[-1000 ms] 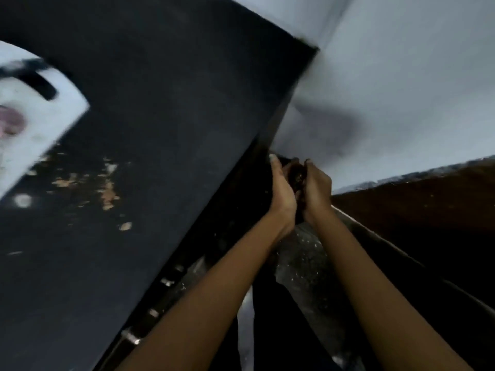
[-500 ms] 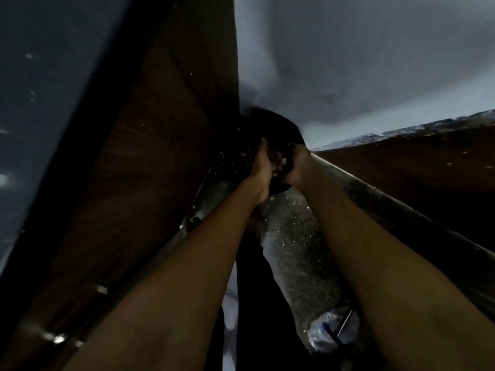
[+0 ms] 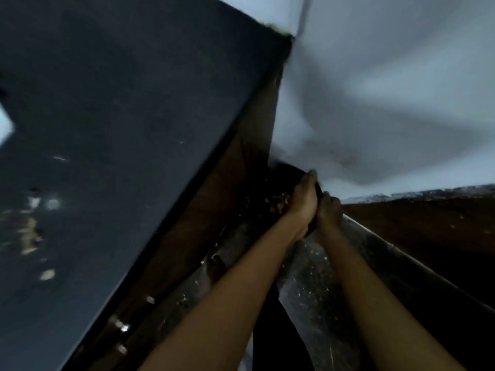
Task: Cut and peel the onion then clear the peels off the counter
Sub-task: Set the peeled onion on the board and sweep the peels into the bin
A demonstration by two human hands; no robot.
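Both my arms reach down past the counter's edge to a dark round bin on the floor by the wall. My left hand is held over the bin with its fingers fairly straight. My right hand is pressed against its palm side, fingers bent inward; what lies between them is hidden. Brown onion peel bits show just left of my left hand, at the bin's mouth. A few pale peel scraps lie on the dark counter top. The onion is out of view.
A white board corner shows at the far left of the counter. A brown cabinet side drops below the counter edge. A pale wall stands behind the bin, and a brown surface with a metal rail runs on the right.
The view has swung back left, bringing the counter top into sight again. My hands stay together over the bin, and peel bits now show beside my left hand.
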